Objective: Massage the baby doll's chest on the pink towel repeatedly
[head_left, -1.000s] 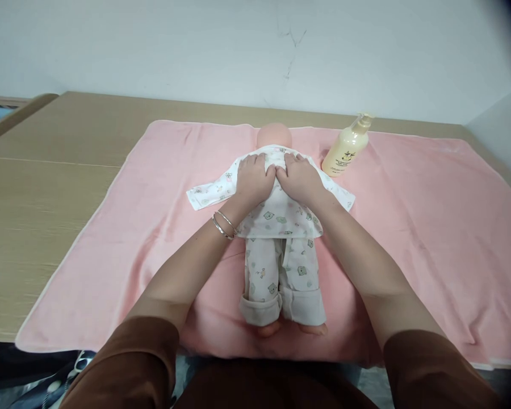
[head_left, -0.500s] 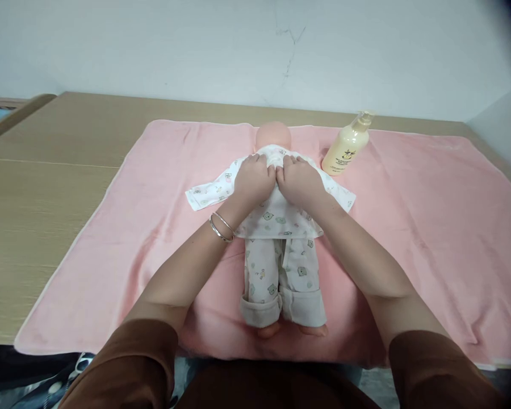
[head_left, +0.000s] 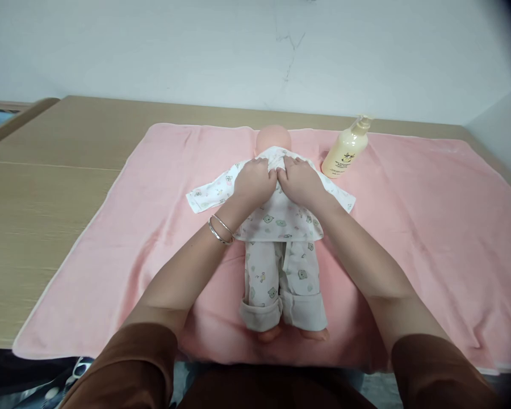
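A baby doll [head_left: 274, 136] lies on a pink blanket, its bald head away from me. It wears a white printed shirt [head_left: 276, 224] with long sleeves spread to both sides, and matching trousers [head_left: 262, 272] with turned-up cuffs. Two bare feet stick out below the cuffs. My left hand [head_left: 255, 183], below a wrist with silver bangles, has its fingers curled into the shirt's upper part. Close beside it, my right hand [head_left: 300, 180] grips the same cloth, thumbs almost meeting. The fingertips and the pinched fabric are partly hidden under my hands.
Right of the doll's head stands a cream-yellow pump bottle [head_left: 344, 153]. The pink blanket [head_left: 430, 238] covers much of the wooden table [head_left: 38, 227] and reaches its near edge. A pale wall [head_left: 196, 51] rises behind the table.
Both hands stay at the same place on the shirt, their fingers shifted slightly over the cloth near the collar. The whole view has moved down a little.
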Demonstrator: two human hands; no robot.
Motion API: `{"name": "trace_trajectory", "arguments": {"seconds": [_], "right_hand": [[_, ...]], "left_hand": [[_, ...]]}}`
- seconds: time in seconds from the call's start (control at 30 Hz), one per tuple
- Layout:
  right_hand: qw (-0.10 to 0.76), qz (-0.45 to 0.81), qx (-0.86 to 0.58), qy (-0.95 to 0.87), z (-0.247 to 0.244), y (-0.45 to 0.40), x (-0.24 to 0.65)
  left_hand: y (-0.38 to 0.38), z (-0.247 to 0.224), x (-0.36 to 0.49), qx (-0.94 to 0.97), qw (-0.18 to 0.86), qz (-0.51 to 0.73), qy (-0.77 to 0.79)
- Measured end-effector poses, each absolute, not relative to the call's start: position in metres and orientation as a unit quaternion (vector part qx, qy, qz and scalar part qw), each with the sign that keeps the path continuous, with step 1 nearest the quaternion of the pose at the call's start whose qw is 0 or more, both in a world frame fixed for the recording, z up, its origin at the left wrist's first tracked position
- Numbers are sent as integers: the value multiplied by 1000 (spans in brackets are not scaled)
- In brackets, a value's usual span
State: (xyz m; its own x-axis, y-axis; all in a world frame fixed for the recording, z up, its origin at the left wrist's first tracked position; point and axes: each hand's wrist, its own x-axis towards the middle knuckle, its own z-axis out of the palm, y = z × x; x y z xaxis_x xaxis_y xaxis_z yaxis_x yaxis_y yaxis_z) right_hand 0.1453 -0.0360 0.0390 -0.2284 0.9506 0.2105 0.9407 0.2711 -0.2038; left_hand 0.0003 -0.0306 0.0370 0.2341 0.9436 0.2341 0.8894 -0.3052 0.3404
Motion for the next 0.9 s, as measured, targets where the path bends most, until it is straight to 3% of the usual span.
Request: {"name": "trace_trajectory", "arguments": {"seconds": [0.2, 0.43, 0.7, 0.9], "right_hand": [[97, -22, -598, -795, 52, -60, 132], [174, 75, -582, -791, 37, -23, 155], [108, -24, -599, -793, 50, -60, 129], [157, 61, -604, -779, 44, -38, 145]], "left_hand": [[-22, 38, -7, 783, 83, 200, 583], [-42, 47, 3, 803, 21, 155, 575], [-19, 37, -6, 793, 92, 206, 566], [-17, 28, -5, 793, 86, 216, 563]]}}
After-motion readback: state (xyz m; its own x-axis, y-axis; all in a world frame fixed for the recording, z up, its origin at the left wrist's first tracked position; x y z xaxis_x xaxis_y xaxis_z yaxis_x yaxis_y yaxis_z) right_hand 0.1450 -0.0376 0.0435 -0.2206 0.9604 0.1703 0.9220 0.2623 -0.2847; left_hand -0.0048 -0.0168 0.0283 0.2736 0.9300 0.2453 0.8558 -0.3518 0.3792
